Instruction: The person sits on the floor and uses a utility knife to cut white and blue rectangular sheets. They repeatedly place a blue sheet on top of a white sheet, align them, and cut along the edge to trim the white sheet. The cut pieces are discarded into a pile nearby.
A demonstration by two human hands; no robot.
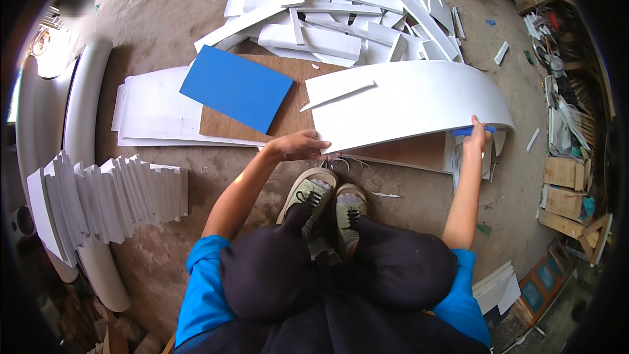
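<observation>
A large white sheet (406, 92) with a curled right end lies in front of my feet, its near edge raised a little. My left hand (301, 146) grips its near left corner, fingers at the edge. My right hand (477, 137) is at the near edge towards the right, closed around a slim blue tool that looks like a utility knife (462, 132); its blade cannot be made out. A narrow white offcut (339, 92) rests on the sheet's left part. Beneath is a brown board (406, 151), and a blue rectangular panel (236, 88) lies on the brown board's left part.
A heap of white offcuts (327, 16) lies beyond the sheet. At left stand a row of white strips (118, 196) and long white rolls (88, 101). Cardboard boxes (563, 187) and scrap line the right side. My shoes (308, 190) are close to the sheet's near edge.
</observation>
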